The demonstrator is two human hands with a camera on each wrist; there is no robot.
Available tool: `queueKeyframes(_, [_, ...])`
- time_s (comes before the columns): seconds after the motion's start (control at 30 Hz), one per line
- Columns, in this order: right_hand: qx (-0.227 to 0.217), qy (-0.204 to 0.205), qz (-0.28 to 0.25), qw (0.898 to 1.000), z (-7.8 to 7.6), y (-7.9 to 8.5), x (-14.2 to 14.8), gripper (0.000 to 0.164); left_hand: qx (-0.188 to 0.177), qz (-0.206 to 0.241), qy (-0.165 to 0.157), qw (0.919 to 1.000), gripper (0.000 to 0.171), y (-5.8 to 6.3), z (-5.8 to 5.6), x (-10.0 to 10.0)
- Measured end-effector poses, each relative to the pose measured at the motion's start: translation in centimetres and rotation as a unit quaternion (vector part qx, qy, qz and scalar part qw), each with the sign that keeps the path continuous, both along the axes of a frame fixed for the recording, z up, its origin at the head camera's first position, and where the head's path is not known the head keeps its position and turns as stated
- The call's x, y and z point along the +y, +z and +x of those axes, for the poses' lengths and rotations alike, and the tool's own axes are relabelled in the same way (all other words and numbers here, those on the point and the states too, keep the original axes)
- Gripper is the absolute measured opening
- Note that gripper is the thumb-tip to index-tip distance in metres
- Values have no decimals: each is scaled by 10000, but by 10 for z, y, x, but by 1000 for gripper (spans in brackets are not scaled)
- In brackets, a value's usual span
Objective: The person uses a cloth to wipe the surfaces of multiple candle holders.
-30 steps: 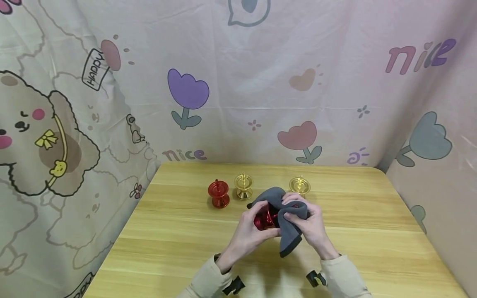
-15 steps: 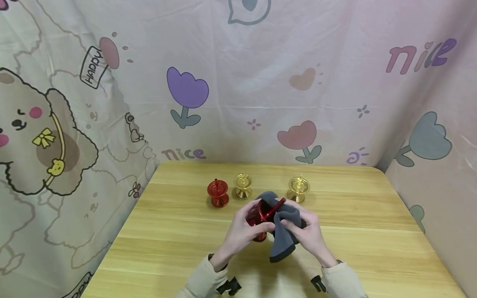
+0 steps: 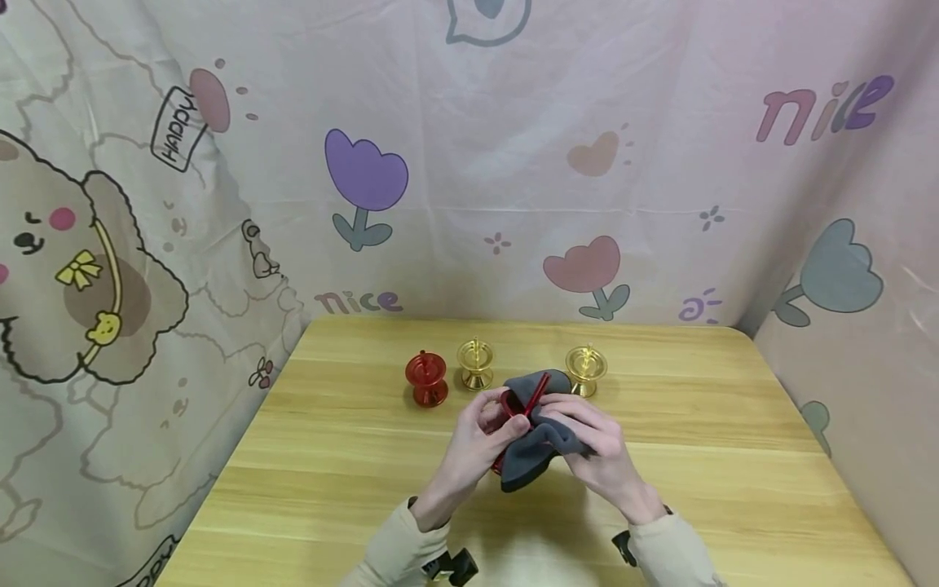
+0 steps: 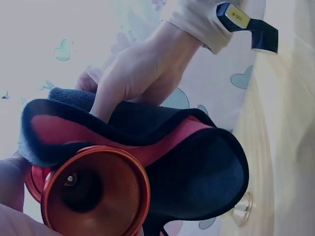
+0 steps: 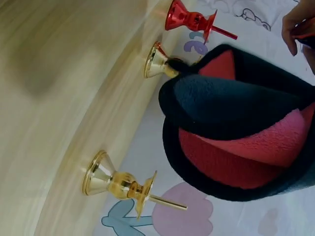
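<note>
- Sleeves (image 3: pixel 399 545): pale cuffs reach in from the near edge.
- Left hand (image 3: pixel 472 436): grips the red holder (image 4: pixel 120 196), raised above the wooden table (image 3: pixel 330 489). The holder is tilted; its hollow base faces the left wrist camera.
- Right hand (image 3: pixel 605 448): pinches the grey cloth (image 3: pixel 539 452) against the holder; exact fingertip contact is hidden in the folds.
- Change: compared with half a second ago, the spike (image 3: pixel 540 390) stands steeper, the right hand has rolled knuckles-up, and the loose cloth end has shifted left — it now covers more of the base. This suggests a different part of the holder is being worked.
- Behind the hands: a second red holder (image 3: pixel 427 377) and two gold holders (image 3: pixel 476 365) (image 3: pixel 585 371) stand upright, untouched.
- Farthest: a printed fabric backdrop (image 3: pixel 455 163).
</note>
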State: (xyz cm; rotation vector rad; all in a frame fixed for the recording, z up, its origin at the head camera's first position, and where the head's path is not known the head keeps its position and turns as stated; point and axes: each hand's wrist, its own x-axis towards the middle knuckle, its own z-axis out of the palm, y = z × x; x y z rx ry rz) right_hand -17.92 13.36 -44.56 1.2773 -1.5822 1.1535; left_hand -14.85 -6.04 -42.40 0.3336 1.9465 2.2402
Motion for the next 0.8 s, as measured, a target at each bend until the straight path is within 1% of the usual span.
queueKeyframes(0.1, [182,-252,113,9995,-1,2,0,18,-8,-127,104,9999,59,0,1,1])
queueKeyframes(0.17, [243,-262,21,9994,-2,2,1,18,96,-254,31,9996,56,-1,1,1])
queueKeyframes(0.2, [275,-266,-50,9993,-3,2,2,18,213,-349,-52,9992,55,-1,2,0])
queueKeyframes(0.27, [287,-233,-250,9990,-5,1,3,18,578,-651,-209,9960,53,-1,3,-2])
queueKeyframes(0.37, [258,-271,-462,9982,-7,0,6,19,1233,-1116,-407,9852,57,-4,5,-8])
queueKeyframes(0.43, [216,-318,-535,9978,-7,1,8,20,1643,-1435,-428,9750,65,-5,6,-12])
queueKeyframes(0.5, [155,-342,-560,9977,-8,1,9,20,1965,-1605,-472,9661,73,-7,7,-16])
queueKeyframes(0.63, [-7,-292,-617,9977,-9,0,10,17,2596,-1920,-577,9447,93,-9,7,-21])
queueKeyframes(0.67, [-47,-292,-614,9977,-9,0,10,17,2701,-1973,-596,9405,97,-9,7,-21])
queueKeyframes(0.73, [-115,-299,-593,9977,-9,-1,10,16,2798,-2065,-569,9358,102,-9,7,-20])
queueKeyframes(0.8, [-159,-294,-556,9979,-9,-1,9,17,2809,-2085,-455,9357,104,-8,8,-18])
